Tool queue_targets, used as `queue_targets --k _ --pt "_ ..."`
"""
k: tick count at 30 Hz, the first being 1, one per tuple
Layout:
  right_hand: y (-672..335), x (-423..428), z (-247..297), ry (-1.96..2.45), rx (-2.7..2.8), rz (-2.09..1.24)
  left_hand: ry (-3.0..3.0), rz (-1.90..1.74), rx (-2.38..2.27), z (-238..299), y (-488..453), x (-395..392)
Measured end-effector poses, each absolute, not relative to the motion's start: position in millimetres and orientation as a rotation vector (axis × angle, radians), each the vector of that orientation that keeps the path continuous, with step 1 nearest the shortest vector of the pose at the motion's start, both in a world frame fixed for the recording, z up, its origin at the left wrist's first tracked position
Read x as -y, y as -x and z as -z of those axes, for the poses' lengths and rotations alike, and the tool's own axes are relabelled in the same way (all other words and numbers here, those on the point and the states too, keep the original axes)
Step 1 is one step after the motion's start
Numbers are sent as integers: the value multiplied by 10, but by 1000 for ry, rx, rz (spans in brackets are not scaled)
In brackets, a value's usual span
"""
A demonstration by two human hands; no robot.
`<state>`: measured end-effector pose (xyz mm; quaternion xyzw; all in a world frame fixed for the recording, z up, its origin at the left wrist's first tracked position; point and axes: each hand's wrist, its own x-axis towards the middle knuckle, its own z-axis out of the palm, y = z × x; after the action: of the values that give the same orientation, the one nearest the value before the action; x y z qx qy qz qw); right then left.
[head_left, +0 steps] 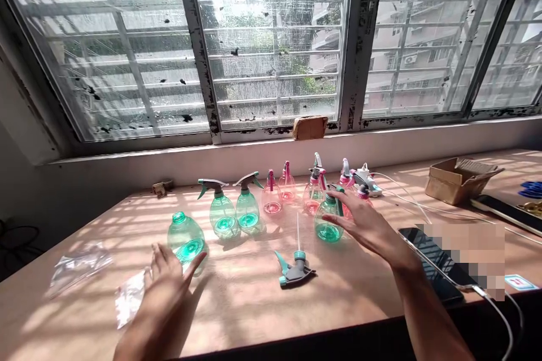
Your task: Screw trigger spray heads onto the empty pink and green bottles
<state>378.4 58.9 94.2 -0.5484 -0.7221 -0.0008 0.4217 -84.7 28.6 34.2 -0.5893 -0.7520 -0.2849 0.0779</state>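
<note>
A green bottle without a top (pixel 178 237) stands tilted-looking at the left. My left hand (pixel 165 279) is open in front of it, thumb and fingers spread around its near side; whether they touch it I cannot tell. My right hand (pixel 366 225) reaches over the table with fingers stretched and apart beside a green spray bottle (pixel 328 228), partly covering its trigger head; contact is unclear. Between the hands lies a loose grey-and-green spray head (pixel 297 271) with its thin tube pointing up toward the window. Two complete green spray bottles (pixel 222 217) stand close together behind.
Several pink spray bottles (pixel 271 197) stand near the wall. To the right are a small open cardboard box (pixel 455 183), a phone (pixel 432 265) with cables, a power strip (pixel 369 185) and blue-handled scissors (pixel 531 189). Clear plastic bags (pixel 80 262) lie left. The table's front edge runs below.
</note>
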Motion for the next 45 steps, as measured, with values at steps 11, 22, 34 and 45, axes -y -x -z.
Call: queue_targets --k 11,22,34,45 --pt "-3318 -211 -1041 966 1368 -162 2702 1253 1686 -1040 -787 310" --pt "-3237 396 -1435 489 896 -509 2465 2474 1267 -888 -1193 387" --pt "-3509 527 -1303 625 1399 -1106 1960 2484 601 -1051 -941 375" --pt "-3439 156 -1200 835 1318 -1512 2382 1820 680 -583 -449 -196"
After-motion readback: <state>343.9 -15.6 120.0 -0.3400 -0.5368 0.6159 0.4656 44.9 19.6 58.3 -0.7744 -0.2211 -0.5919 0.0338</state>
